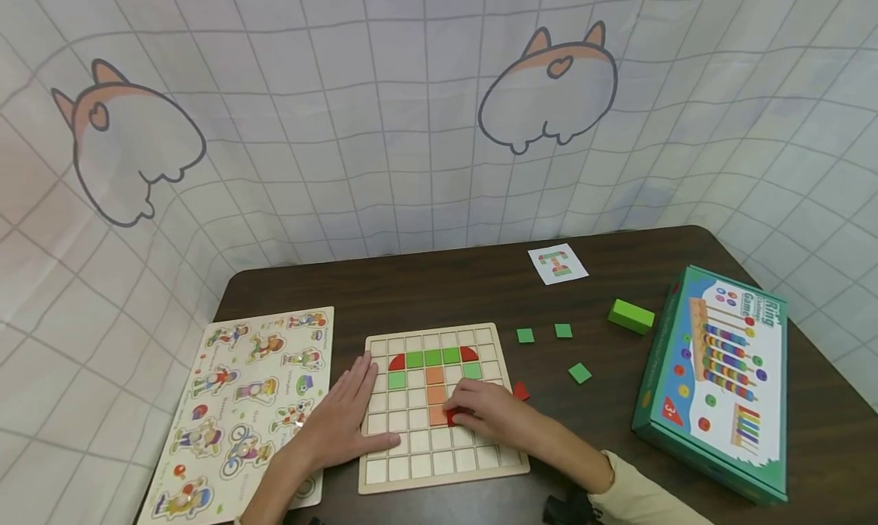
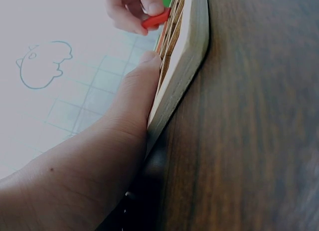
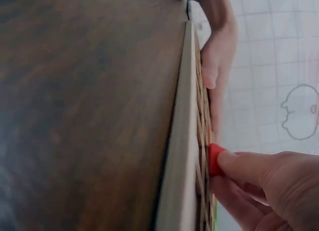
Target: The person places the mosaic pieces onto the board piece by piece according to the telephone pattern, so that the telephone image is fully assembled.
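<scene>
A wooden grid board (image 1: 421, 464) lies on the table. My left hand (image 1: 343, 418) rests on its left edge, fingers straight and thumb across the lower-left cells. My right hand (image 1: 487, 412) pinches a small red piece (image 3: 215, 159) between thumb and fingers, just right of the lowest orange square (image 1: 437, 415). In the left wrist view the red piece (image 2: 155, 19) is tilted at the board's surface; whether it is seated in a cell I cannot tell. Above stand a column of orange squares, a row of green squares (image 1: 432, 356) and red rounded corner pieces (image 1: 469, 353).
Loose green squares (image 1: 579, 372) and a red piece (image 1: 521, 391) lie right of the board. Behind them are a pattern card (image 1: 559, 264) and a green block (image 1: 631, 316). A boxed game (image 1: 716, 388) stands far right; a picture puzzle board (image 1: 257, 390) lies left.
</scene>
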Available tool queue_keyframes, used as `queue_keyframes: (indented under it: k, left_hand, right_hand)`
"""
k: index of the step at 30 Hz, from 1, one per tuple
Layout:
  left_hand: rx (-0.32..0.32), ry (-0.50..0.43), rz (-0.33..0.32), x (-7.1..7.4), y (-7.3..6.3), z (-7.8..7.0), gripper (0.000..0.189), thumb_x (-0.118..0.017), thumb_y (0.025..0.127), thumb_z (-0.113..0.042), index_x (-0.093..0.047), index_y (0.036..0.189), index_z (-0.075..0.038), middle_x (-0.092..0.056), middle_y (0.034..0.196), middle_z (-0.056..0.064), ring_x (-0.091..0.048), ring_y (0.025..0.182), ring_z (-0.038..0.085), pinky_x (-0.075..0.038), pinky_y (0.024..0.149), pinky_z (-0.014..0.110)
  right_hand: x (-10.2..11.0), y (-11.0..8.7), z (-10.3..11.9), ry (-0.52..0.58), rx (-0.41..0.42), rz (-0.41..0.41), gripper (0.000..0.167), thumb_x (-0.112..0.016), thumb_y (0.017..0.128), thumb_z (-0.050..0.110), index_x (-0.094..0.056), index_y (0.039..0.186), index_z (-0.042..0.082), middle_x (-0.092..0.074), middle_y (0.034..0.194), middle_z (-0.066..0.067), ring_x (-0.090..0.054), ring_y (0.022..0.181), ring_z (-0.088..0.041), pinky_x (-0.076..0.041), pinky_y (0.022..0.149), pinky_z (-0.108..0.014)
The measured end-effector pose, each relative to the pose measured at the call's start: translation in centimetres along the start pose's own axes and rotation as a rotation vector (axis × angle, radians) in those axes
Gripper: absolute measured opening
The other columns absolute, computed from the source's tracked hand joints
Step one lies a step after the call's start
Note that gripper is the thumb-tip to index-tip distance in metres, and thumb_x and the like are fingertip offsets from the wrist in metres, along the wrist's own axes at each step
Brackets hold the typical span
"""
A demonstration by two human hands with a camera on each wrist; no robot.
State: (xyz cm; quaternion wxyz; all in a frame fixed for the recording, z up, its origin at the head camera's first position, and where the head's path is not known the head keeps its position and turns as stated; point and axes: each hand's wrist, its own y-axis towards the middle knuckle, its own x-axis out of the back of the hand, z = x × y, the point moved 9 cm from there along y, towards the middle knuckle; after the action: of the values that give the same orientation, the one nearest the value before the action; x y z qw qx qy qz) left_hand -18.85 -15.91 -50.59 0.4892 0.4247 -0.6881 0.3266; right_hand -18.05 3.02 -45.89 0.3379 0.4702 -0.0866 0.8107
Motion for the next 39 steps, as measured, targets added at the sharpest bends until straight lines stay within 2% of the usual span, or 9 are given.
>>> queue_keyframes:
  k: [6, 13, 19, 26, 28, 30, 34, 36, 39]
  left_hand:
    - [-0.006, -0.001, -0.008, 0.0, 0.0, -0.1, 0.115, -0.051, 0.077, -0.081, -0.014, 0.156, -0.005, -0.005, 0.165, 0.011, -0.01, 0.153, 0.027, -0.022, 0.122, 0.046]
    - [0.02, 0.003, 0.02, -0.1, -0.1, 0.0, 0.117, -0.048, 0.076, -0.084, -0.013, 0.156, -0.006, -0.005, 0.165, 0.01, -0.008, 0.153, 0.026, -0.022, 0.122, 0.046]
    - [0.023, 0.008, 0.019, -0.1, -0.1, 0.0, 0.118, -0.047, 0.076, -0.085, -0.014, 0.156, -0.006, -0.006, 0.165, 0.011, -0.009, 0.153, 0.026, -0.022, 0.122, 0.046]
    - [0.026, 0.001, 0.021, -0.2, 0.0, 0.1, 0.118, -0.049, 0.075, -0.084, -0.013, 0.156, -0.006, -0.005, 0.165, 0.01, -0.009, 0.153, 0.026, -0.022, 0.123, 0.046]
    - [0.024, 0.0, 0.018, -0.2, 0.0, 0.1, 0.117, -0.049, 0.075, -0.084, -0.014, 0.156, -0.006, -0.006, 0.165, 0.01, -0.009, 0.153, 0.026, -0.022, 0.123, 0.046]
    - [0.023, -0.01, 0.016, -0.2, 0.0, 0.1, 0.117, -0.05, 0.076, -0.083, -0.014, 0.156, -0.006, -0.006, 0.165, 0.01, -0.01, 0.153, 0.026, -0.022, 0.123, 0.046]
    - [0.02, -0.01, 0.016, -0.2, 0.0, 0.1, 0.117, -0.049, 0.076, -0.083, -0.012, 0.156, -0.007, -0.004, 0.165, 0.009, -0.008, 0.153, 0.026, -0.021, 0.123, 0.046]
    - [0.016, -0.002, 0.016, -0.2, 0.1, 0.1, 0.117, -0.048, 0.076, -0.084, -0.012, 0.156, -0.007, -0.004, 0.165, 0.009, -0.008, 0.153, 0.025, -0.021, 0.123, 0.046]
    - [0.013, 0.002, 0.01, -0.2, 0.0, 0.2, 0.117, -0.048, 0.076, -0.084, -0.013, 0.156, -0.007, -0.004, 0.165, 0.009, -0.008, 0.153, 0.026, -0.022, 0.122, 0.046]
  right_hand:
    - [0.2, -0.2, -0.1, -0.028, -0.046, -0.009, 0.014, -0.067, 0.09, 0.012, -0.073, 0.104, 0.011, -0.067, 0.097, 0.001, -0.06, 0.084, -0.005, -0.052, 0.074, -0.017]
    - [0.0, -0.3, -0.2, -0.055, -0.057, -0.015, 0.016, -0.068, 0.09, 0.015, -0.073, 0.105, 0.012, -0.069, 0.098, 0.003, -0.061, 0.089, -0.007, -0.052, 0.078, -0.021]
    - [-0.1, -0.3, -0.5, -0.051, -0.06, -0.044, 0.017, -0.069, 0.089, 0.015, -0.072, 0.106, 0.012, -0.065, 0.096, 0.002, -0.056, 0.08, -0.003, -0.049, 0.07, -0.015]
    - [0.1, -0.3, 0.3, -0.149, 0.024, -0.097, 0.003, -0.073, 0.086, 0.011, -0.07, 0.085, 0.013, -0.062, 0.091, 0.003, -0.055, 0.083, -0.008, -0.049, 0.072, -0.015]
    - [0.3, -0.5, 0.5, -0.188, 0.028, -0.097, 0.003, -0.073, 0.086, 0.013, -0.073, 0.084, 0.014, -0.062, 0.09, 0.003, -0.053, 0.085, -0.01, -0.047, 0.071, -0.015]
    - [0.9, -0.7, 0.4, -0.211, 0.018, -0.087, 0.004, -0.072, 0.087, 0.015, -0.075, 0.089, 0.015, -0.062, 0.092, 0.004, -0.052, 0.086, -0.01, -0.046, 0.07, -0.015]
    - [3.4, -1.7, -0.5, -0.194, -0.019, -0.066, 0.02, -0.072, 0.087, 0.018, -0.075, 0.106, 0.013, -0.064, 0.101, 0.002, -0.055, 0.091, -0.012, -0.051, 0.073, -0.02]
    - [4.9, -2.5, -1.4, -0.187, -0.038, -0.058, 0.027, -0.074, 0.085, 0.019, -0.073, 0.111, 0.011, -0.064, 0.107, 0.0, -0.056, 0.097, -0.014, -0.054, 0.078, -0.026]
    - [6.1, -4.0, -3.1, -0.201, -0.066, 0.002, 0.036, -0.077, 0.082, 0.02, -0.069, 0.116, 0.01, -0.063, 0.117, -0.004, -0.056, 0.107, -0.02, -0.054, 0.087, -0.035]
